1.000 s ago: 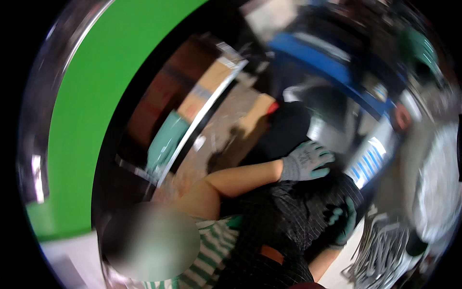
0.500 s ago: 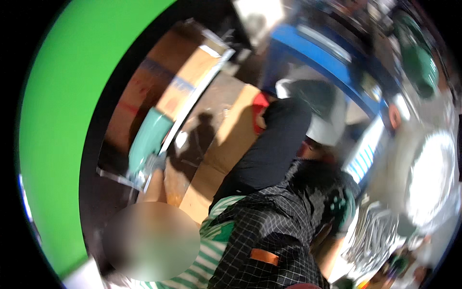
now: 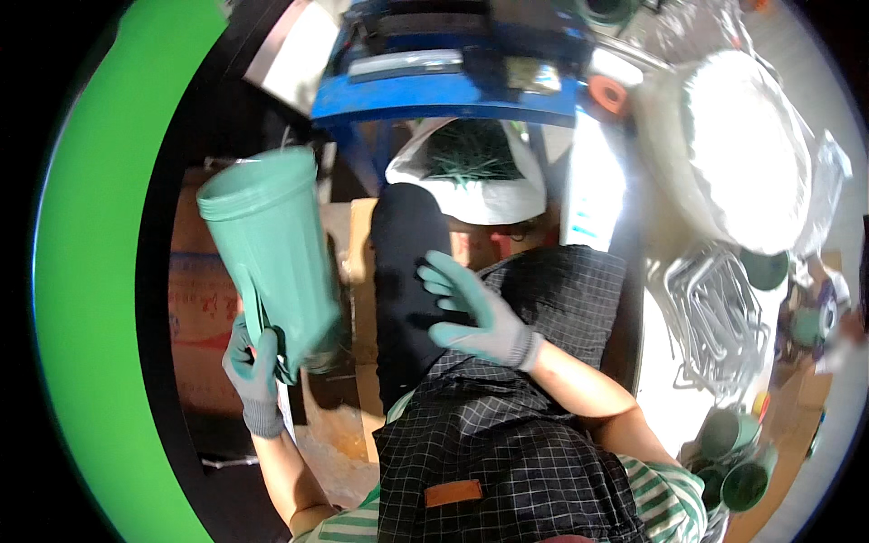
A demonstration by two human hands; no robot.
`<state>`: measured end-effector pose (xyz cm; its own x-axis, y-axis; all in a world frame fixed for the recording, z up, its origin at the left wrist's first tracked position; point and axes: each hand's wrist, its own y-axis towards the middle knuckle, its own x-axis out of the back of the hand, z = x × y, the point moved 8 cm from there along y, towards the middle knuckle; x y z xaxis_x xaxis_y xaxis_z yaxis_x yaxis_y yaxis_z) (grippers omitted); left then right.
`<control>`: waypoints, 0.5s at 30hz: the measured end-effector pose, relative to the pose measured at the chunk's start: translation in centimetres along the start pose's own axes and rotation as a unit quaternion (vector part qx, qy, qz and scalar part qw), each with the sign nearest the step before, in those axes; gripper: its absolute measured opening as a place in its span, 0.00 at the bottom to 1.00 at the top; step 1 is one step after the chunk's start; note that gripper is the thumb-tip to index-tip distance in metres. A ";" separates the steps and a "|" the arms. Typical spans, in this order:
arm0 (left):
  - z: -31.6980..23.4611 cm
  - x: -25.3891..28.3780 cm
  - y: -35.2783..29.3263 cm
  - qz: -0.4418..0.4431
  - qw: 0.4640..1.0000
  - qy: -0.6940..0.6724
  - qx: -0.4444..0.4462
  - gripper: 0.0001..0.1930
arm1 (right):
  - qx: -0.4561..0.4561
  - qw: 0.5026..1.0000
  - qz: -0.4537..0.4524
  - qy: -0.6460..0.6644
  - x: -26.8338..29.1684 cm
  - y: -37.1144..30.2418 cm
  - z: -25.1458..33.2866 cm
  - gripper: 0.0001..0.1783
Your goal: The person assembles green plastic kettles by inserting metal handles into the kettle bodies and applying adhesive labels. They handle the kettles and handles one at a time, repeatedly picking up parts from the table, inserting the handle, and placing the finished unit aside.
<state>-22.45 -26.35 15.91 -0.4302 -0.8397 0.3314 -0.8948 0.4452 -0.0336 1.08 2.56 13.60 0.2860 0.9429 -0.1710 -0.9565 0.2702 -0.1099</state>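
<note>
"Where's the jug?"

"The green jug (image 3: 282, 249) is up in the air at the person's left, tilted, its ribbed rim upward and leaning left. The left hand (image 3: 252, 378) has it low down, fingers closed on what looks like the handle. How far they wrap round, I can't tell."

"And the right hand (image 3: 475, 315)?"

"Nothing in it. Its fingers are spread and well apart from the jug, over the lap, near the dark trouser leg (image 3: 407, 281) and the checked apron (image 3: 507, 425)."

"So which step is this?"

"I'd judge it's one-handed handling: the jug is carried by the left alone, with the right free to join in."

"What does the next move call for?"

"A firm left grip, I'd say. The hold is low and most of the jug stands above it, so it could tip. A second hand on the wall or rim would steady it."

"What's about it?"

"Boxes (image 3: 199, 303) lie below it at the left. Ahead is the blue tabletop (image 3: 380, 98), with a white sack (image 3: 471, 206) of green strips (image 3: 471, 152) just in front. At the right, bent wires (image 3: 715, 312) lie on a white tabletop (image 3: 659, 380), and more green cups (image 3: 727, 433) sit farther down, well apart from both hands."
</note>
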 end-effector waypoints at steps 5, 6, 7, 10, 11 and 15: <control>-15.8 -13.3 0.2 0.209 0.974 -0.061 -0.063 0.28 | 0.079 0.971 -0.046 0.219 -0.4 0.2 -0.6 0.54; -17.5 -14.8 1.1 0.262 0.956 -0.075 -0.106 0.31 | 0.065 0.949 -0.033 0.308 -0.3 -0.6 -0.1 0.52; -17.8 -17.3 2.3 0.251 0.955 -0.147 -0.054 0.23 | 0.049 0.918 -0.025 0.392 -0.1 -1.3 0.2 0.52; -17.1 -25.4 2.0 0.473 0.839 -0.268 -0.035 0.30 | -0.088 0.718 0.018 0.690 0.0 -5.9 0.6 0.54; -15.1 -27.8 1.3 0.475 0.833 -0.266 -0.094 0.33 | -0.159 0.636 0.024 0.755 0.1 -8.0 -1.5 0.58; -12.8 -33.8 -0.4 0.431 0.878 -0.111 -0.176 0.33 | -0.172 0.762 0.049 0.623 3.3 -13.6 -5.7 0.53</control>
<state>-6.07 5.84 16.83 -0.9772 -0.1653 0.1335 -0.1489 0.9809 0.1247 15.33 0.84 8.94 0.2521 -0.0189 -0.9675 -0.9663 -0.0578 -0.2506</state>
